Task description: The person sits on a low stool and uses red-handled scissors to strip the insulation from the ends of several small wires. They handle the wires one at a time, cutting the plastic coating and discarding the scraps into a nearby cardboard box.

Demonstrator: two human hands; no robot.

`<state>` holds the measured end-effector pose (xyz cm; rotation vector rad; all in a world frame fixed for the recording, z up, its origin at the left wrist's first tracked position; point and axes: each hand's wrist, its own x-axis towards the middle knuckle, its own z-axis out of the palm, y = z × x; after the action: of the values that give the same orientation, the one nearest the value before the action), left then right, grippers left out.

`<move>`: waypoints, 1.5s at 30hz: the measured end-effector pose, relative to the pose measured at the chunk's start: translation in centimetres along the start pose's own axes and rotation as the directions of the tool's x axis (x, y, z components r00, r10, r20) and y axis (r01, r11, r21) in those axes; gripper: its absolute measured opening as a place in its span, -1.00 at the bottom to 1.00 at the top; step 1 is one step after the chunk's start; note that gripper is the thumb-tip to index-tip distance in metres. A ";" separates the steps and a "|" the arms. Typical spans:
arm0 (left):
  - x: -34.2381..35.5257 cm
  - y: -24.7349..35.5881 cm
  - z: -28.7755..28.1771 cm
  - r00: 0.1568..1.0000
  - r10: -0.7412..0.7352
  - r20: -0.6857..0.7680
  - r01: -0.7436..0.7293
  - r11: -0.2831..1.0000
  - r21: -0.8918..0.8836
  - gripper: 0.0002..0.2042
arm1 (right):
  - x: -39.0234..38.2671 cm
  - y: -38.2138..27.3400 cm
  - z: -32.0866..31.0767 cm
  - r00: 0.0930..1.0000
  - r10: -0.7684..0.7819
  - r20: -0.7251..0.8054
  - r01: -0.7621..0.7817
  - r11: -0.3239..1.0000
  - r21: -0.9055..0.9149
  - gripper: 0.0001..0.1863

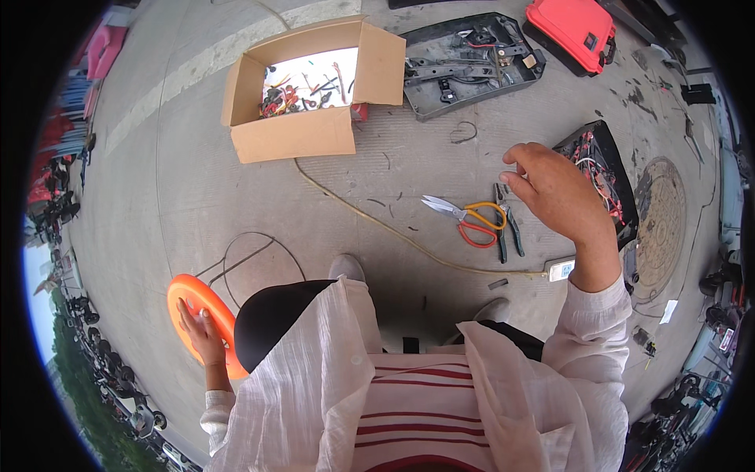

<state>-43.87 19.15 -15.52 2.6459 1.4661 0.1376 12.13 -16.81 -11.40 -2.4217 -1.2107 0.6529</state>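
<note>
My left hand [203,334] lies flat with its fingers stretched out on the orange seat of a round stool [182,293]. On the other side my right hand [565,193] is in the air, its fingers bent and the thumb apart from the forefinger, with nothing visible between them. Below its fingertips on the ground are pliers with dark green handles [513,230]. Scissors with orange and red handles [476,216] lie just left of the pliers, blades pointing left. Partly covered by my right hand, a black bin [624,177] holds a tangle of red and white wires.
A cardboard box [295,140] with wire scraps stands ahead on the left. Beside it are a black plastic tray with metal parts [440,75] and a red hard case [572,35]. A yellowish cable [370,218] runs across the concrete to a white power strip [560,271].
</note>
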 end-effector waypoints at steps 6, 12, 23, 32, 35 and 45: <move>0.3 -0.7 1.3 0.965 -0.041 -0.258 -0.018 0.974 -0.224 -0.63 | 1.7 -1.3 0.7 0.993 -0.117 0.019 0.118 0.992 -0.038 -0.75; 2.3 2.0 -1.4 0.951 -0.174 -0.257 0.129 0.975 -0.182 -0.61 | -1.0 -0.1 0.3 0.999 -0.005 -0.045 0.008 0.998 0.063 -0.79; -0.9 5.0 -2.6 0.988 -0.139 -0.063 0.145 0.983 0.110 -0.58 | -0.2 -1.2 0.6 0.999 -0.004 0.044 0.003 1.000 0.023 -0.80; 6.6 1.8 -5.1 0.729 -0.573 -0.375 0.345 0.781 -0.521 -0.73 | -0.5 0.2 0.9 1.000 -0.030 0.009 0.029 0.998 0.050 -0.79; 10.4 3.0 -4.7 0.930 -0.300 -0.213 0.194 0.892 -0.409 -0.70 | -0.1 -0.6 0.8 0.997 -0.078 0.010 0.077 0.996 0.050 -0.80; 15.2 3.4 0.1 0.593 -0.193 0.782 -0.245 0.882 0.403 -0.66 | -0.6 3.2 0.8 0.998 0.031 0.055 -0.031 1.000 0.001 -0.74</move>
<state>-33.03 30.25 -14.77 2.4015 1.1768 -1.4304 13.46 -19.00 -13.47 -2.4402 -1.1950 0.7335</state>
